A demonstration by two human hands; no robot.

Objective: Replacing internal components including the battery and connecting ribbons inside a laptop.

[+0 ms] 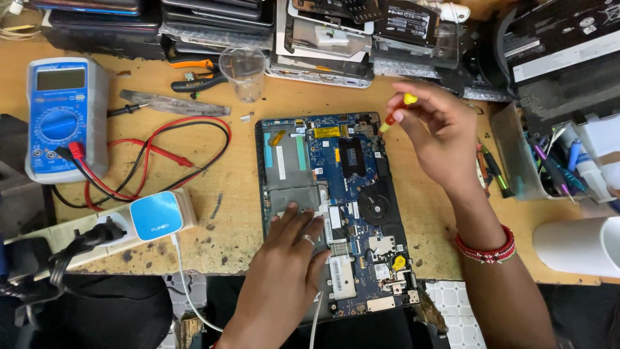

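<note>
A small screwdriver (395, 110) with a yellow-and-red handle is pinched in the right hand (439, 136), its tip hidden. The left hand (287, 258) is laid flat, fingers released, on the opened laptop (336, 207), whose blue circuit board is exposed on the table (239, 174).

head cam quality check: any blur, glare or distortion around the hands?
Head view: even, soft light with faint shadows; the right hand is slightly motion-blurred around the screwdriver; the left hand on the laptop is sharp; mild glare on the plastic cup; wide-angle bending shows toward the frame edges, near the multimeter.
</note>
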